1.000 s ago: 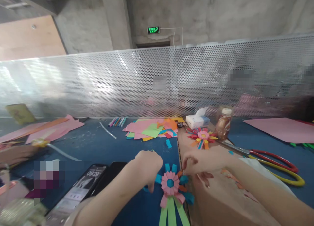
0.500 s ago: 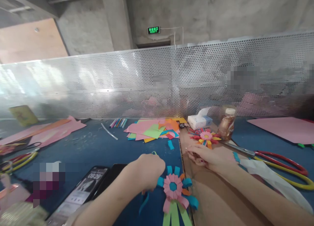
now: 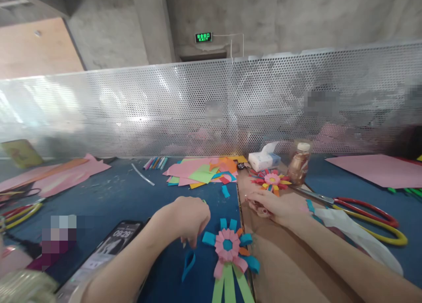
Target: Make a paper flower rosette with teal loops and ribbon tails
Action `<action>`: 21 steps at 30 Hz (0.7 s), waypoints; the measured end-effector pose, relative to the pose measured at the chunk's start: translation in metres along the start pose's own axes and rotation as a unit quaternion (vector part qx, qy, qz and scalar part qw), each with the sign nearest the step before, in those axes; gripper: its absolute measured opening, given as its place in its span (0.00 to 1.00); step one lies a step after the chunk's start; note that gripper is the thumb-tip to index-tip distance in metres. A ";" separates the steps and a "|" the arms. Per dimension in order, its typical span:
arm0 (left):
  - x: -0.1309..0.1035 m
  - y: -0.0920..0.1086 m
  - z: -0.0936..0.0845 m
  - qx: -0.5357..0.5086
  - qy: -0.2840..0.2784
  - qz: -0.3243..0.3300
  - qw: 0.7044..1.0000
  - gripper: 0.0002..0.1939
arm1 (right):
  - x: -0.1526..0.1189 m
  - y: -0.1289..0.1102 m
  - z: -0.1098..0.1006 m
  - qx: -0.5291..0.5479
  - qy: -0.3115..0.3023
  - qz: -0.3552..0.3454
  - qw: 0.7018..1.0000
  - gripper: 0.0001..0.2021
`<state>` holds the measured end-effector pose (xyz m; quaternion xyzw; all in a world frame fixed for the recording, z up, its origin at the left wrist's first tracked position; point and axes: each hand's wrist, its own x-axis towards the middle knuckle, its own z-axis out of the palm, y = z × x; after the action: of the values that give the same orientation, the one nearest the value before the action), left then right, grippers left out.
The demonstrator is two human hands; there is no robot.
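Note:
My left hand (image 3: 190, 217) is bent downward over the blue table, fingers closed together. Whatever they may hold is hidden. Just under the fingertips is a blue paper loop (image 3: 187, 265); I cannot tell whether they touch it. A sliver of green shows behind the knuckles. To the right of this hand lies a paper rosette (image 3: 227, 245) with a pink pleated ring, blue loops, orange pieces and green tails. My right hand (image 3: 268, 204) rests over the brown cardboard (image 3: 277, 254), fingers curled and pressed together; what is in them cannot be made out.
A second rosette (image 3: 272, 180), a tissue box (image 3: 263, 160), a bottle (image 3: 299, 164) and large scissors (image 3: 365, 211) lie beyond or beside my right hand. Coloured paper (image 3: 187, 171) and markers (image 3: 154, 163) sit further back. A phone (image 3: 99, 259) lies left. A perforated metal screen (image 3: 178, 110) stands behind.
My left hand has shifted slightly left and lifted off the blue loop, showing more of it. The view has turned a little. My right hand looks nearly unchanged.

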<state>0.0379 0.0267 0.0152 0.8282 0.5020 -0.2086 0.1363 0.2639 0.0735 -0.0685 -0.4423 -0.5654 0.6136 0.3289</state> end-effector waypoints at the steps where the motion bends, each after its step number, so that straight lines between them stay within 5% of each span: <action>1: 0.000 -0.003 0.002 0.005 0.002 0.002 1.000 0.06 | 0.000 0.000 0.000 -0.001 -0.002 -0.002 1.000 0.11; 11: -0.009 -0.026 0.029 0.010 0.039 0.036 0.999 0.08 | -0.002 -0.001 -0.001 -0.016 -0.008 0.007 1.000 0.10; 21: -0.033 -0.023 0.024 -0.031 0.061 0.074 0.995 0.10 | -0.001 -0.004 0.001 -0.017 0.004 0.009 1.000 0.08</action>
<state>-0.0015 0.0012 0.0093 0.8695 0.4531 -0.1312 0.1465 0.2630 0.0727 -0.0645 -0.4553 -0.5704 0.6054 0.3177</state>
